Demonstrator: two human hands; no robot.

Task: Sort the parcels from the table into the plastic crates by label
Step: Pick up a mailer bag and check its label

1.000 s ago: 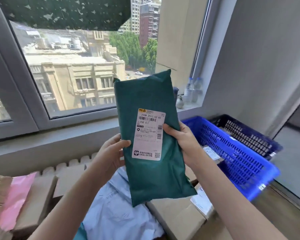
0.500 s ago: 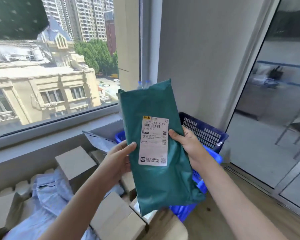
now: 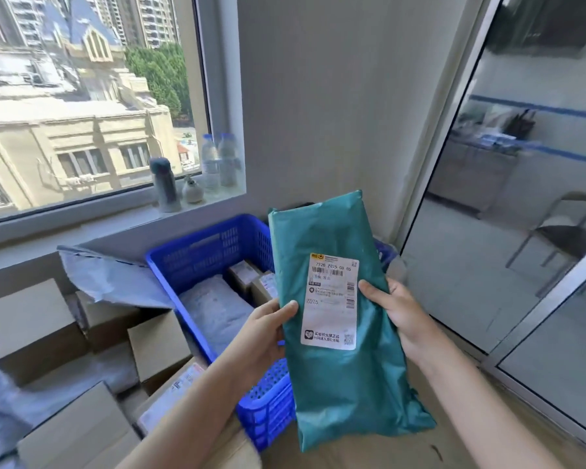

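I hold a green plastic parcel (image 3: 339, 377) upright in both hands, its white shipping label (image 3: 330, 304) facing me. My left hand (image 3: 268, 330) grips its left edge and my right hand (image 3: 398, 311) grips its right edge. The parcel hangs over the right end of a blue plastic crate (image 3: 200, 252), which holds a grey mailer and small cardboard boxes. A second blue crate (image 3: 384, 252) is mostly hidden behind the parcel.
Several cardboard boxes (image 3: 31, 326) and grey mailer bags (image 3: 112, 279) lie piled at the left. Bottles and a flask (image 3: 164, 184) stand on the window sill. A glass sliding door (image 3: 508, 198) closes off the right.
My view has swung to the right and the parcel has moved with my hands, from in front of the window to above the blue crate. Both hands keep their grip.
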